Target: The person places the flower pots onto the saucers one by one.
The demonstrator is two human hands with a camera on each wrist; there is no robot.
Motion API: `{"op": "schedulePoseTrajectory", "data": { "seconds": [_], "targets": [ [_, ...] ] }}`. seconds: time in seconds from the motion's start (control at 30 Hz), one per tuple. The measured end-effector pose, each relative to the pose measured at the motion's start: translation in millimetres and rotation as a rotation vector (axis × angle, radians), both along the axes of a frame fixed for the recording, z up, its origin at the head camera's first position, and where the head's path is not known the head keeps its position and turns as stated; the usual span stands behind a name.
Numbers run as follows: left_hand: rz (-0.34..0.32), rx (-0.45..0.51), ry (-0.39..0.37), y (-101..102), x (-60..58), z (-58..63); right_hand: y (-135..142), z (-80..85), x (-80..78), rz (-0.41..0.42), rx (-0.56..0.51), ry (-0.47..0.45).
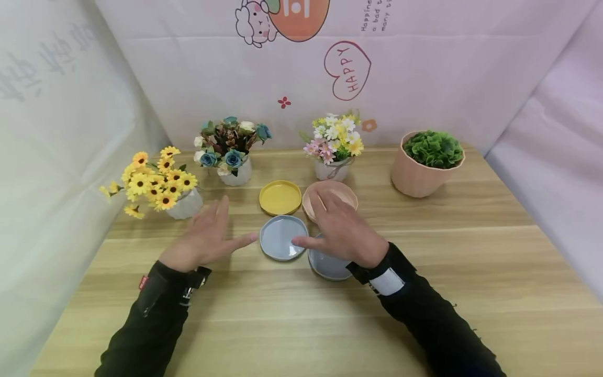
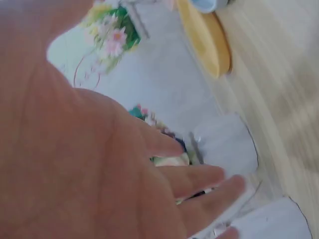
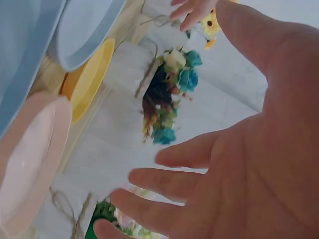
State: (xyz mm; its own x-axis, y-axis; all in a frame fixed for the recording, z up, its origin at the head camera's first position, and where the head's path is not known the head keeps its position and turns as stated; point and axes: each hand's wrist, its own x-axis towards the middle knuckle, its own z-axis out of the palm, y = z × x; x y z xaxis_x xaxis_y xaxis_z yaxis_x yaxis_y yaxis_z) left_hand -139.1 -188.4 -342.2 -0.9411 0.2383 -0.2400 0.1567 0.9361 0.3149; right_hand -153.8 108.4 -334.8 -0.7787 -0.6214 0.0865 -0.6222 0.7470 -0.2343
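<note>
Blue-grey plates (image 1: 281, 240) lie before the yellow plate (image 1: 280, 198) and pink plate (image 1: 346, 193) on the desk (image 1: 264, 324). I see the right hand (image 1: 343, 230) above them, the left hand (image 1: 207, 238) near yellow flowers (image 1: 155, 183), fingers extended, grasping nothing; I'd allow clearance to avoid nudging any plate.

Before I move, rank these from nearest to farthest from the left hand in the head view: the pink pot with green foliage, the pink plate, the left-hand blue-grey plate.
From the left hand:
1. Left-hand blue-grey plate: just right of the thumb.
2. Pink plate: farther right, partly under the right hand in this view.
3. Pink pot with green foliage: far right, toward the back.
</note>
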Motion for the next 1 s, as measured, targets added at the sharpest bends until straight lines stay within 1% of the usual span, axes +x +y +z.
{"op": "schedulePoseTrajectory", "data": {
  "seconds": [0.07,0.13,0.2,0.23,0.33,0.47,0.57,0.63,0.7,0.77,0.83,0.87,0.97,1.0],
  "targets": [
    [0.017,0.021,-0.044,-7.8,-0.4,3.3,-6.5,-1.3,1.5,-0.006,0.004,-0.042],
    [0.045,0.026,-0.113,-16.3,-1.6,6.5,-13.5,-3.5,3.9,-0.026,0.036,-0.085],
    [0.086,0.018,-0.190,-25.1,-3.9,9.0,-20.5,-6.9,5.6,-0.048,0.077,-0.117],
    [0.101,0.005,-0.216,-29.9,-5.7,9.7,-23.9,-8.7,6.1,-0.054,0.094,-0.128],
    [0.175,-0.003,-0.287,-45.6,-10.6,9.4,-33.9,-14.7,5.6,-0.078,0.143,-0.156],
    [0.241,0.044,-0.304,-67.3,-13.8,3.6,-45.4,-22.2,3.4,-0.094,0.183,-0.173],
    [0.256,0.068,-0.299,-81.2,-16.9,-3.9,-51.7,-27.3,2.5,-0.109,0.215,-0.179],
    [0.292,0.089,-0.308,-89.4,-20.5,-8.7,-55.0,-30.1,1.4,-0.116,0.247,-0.168],
    [0.340,0.147,-0.275,-96.4,-25.1,-15.7,-58.1,-31.8,0.5,-0.115,0.281,-0.143],
    [0.394,0.246,-0.204,-102.6,-30.8,-23.4,-60.9,-33.0,-0.3,-0.113,0.307,-0.111],
    [0.425,0.379,-0.086,-107.3,-38.2,-32.3,-63.3,-33.8,-0.9,-0.113,0.312,-0.096],
    [0.429,0.444,-0.018,-109.2,-41.7,-36.9,-64.4,-34.3,-1.3,-0.113,0.313,-0.091],
    [0.419,0.604,0.172,-114.3,-51.3,-49.3,-66.9,-36.5,-2.4,-0.111,0.313,-0.076],
    [0.417,0.641,0.218,-116.0,-53.7,-52.7,-67.6,-37.1,-2.7,-0.110,0.315,-0.074]
  ]
}}
